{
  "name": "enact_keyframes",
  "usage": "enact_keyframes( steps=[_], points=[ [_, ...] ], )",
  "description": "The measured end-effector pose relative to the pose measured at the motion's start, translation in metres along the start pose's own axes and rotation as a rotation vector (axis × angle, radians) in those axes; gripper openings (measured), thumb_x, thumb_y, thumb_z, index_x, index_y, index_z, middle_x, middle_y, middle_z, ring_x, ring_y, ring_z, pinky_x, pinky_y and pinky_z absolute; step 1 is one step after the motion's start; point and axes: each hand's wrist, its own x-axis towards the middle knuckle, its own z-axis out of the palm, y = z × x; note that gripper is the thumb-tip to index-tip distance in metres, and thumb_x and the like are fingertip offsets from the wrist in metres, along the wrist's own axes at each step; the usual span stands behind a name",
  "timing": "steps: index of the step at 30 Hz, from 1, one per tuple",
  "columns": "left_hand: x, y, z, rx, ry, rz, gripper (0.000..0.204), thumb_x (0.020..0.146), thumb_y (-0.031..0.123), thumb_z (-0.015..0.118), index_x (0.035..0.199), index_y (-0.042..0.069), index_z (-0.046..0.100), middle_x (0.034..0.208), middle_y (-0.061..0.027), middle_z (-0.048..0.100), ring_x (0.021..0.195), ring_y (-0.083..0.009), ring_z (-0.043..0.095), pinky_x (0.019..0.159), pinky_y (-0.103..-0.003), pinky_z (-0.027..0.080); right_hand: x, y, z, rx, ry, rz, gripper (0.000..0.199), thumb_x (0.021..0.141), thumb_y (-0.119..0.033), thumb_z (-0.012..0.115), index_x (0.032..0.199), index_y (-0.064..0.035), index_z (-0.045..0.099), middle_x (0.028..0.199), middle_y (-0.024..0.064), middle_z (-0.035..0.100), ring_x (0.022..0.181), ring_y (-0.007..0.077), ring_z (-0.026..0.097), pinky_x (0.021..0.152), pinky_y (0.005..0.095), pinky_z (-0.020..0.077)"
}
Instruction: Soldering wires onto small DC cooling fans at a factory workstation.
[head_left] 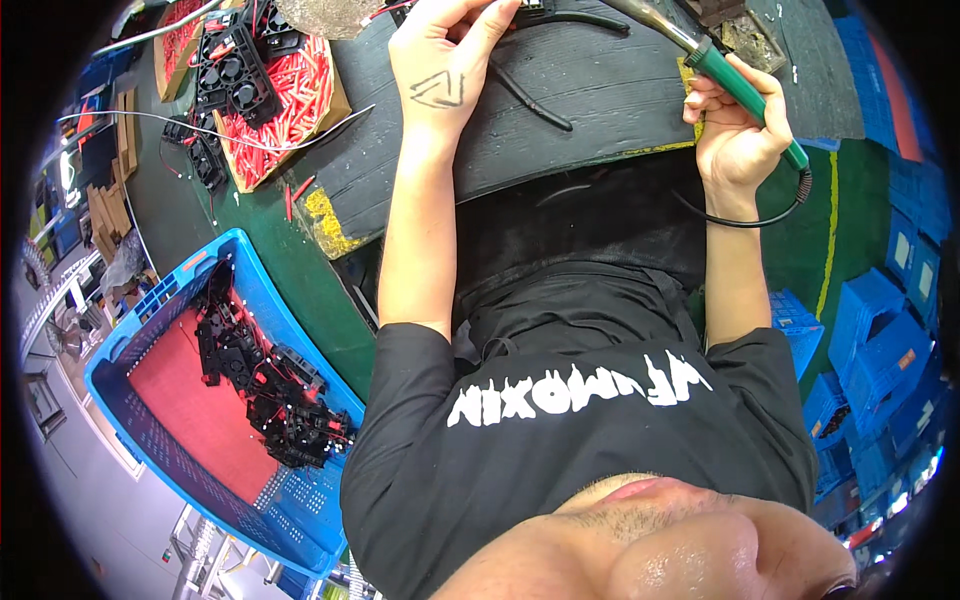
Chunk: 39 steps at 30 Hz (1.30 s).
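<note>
My right hand [738,152] is wrapped around the green handle of a soldering iron [735,88]. Its metal barrel slants up and to the left, and the tip lies beyond the top edge. At the top middle, my left hand [438,78] has thumb and fingers drawn together in a pinch. What they hold is cut off by the frame's edge. Just right of the thumb sits a black part [536,10], only partly in view. Black cable pieces [535,100] lie on the dark worktable [590,120] beside that hand.
On the left, a cardboard box [335,105] holds many small red pieces, with black fan units [235,80] on top. A blue crate [240,260] with a red bottom and black wired parts stands at lower left. Blue crates [870,330] are stacked on the right. The iron's cord [745,222] loops below my right wrist.
</note>
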Motion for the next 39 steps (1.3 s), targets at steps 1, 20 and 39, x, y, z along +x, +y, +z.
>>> enact_keyframes(
  steps=[1, 20, 39],
  points=[
    [0.003, 0.004, 0.001, -0.040, -0.001, -0.005, 0.014, 0.088, 0.001, 0.069, 0.102, -0.002, 0.071, 0.092, -0.0043, 0.068, 0.076, -0.0087, 0.059, 0.068, -0.021, 0.046, 0.000, 0.000, 0.000, 0.001, 0.000, 0.000, 0.051, 0.099, -0.038, 0.032, 0.113, 0.0038, 0.059, 0.086, 0.0259, 0.068, 0.066, 0.0297, 0.065, 0.055, 0.0387, 0.0514],
    [0.007, -0.018, 0.032, 0.103, 0.335, 0.056, 0.030, 0.084, 0.004, 0.071, 0.065, 0.005, 0.047, 0.053, 0.0080, 0.038, 0.051, -0.0010, 0.032, 0.048, -0.022, 0.023, -0.001, 0.000, 0.000, 0.055, 0.055, -0.003, 0.049, 0.098, -0.034, 0.031, 0.110, 0.0037, 0.059, 0.088, 0.0254, 0.069, 0.066, 0.0294, 0.065, 0.057, 0.0392, 0.0520],
    [0.011, -0.012, 0.042, 0.377, 0.327, 0.170, 0.010, 0.078, 0.007, 0.074, 0.086, 0.005, 0.070, 0.071, -0.0055, 0.062, 0.060, -0.0158, 0.056, 0.059, -0.029, 0.046, -0.005, 0.001, -0.003, 0.092, -0.001, -0.015, 0.052, 0.100, -0.039, 0.028, 0.113, 0.0018, 0.058, 0.090, 0.0255, 0.069, 0.068, 0.0294, 0.065, 0.058, 0.0398, 0.0520]
  ],
)
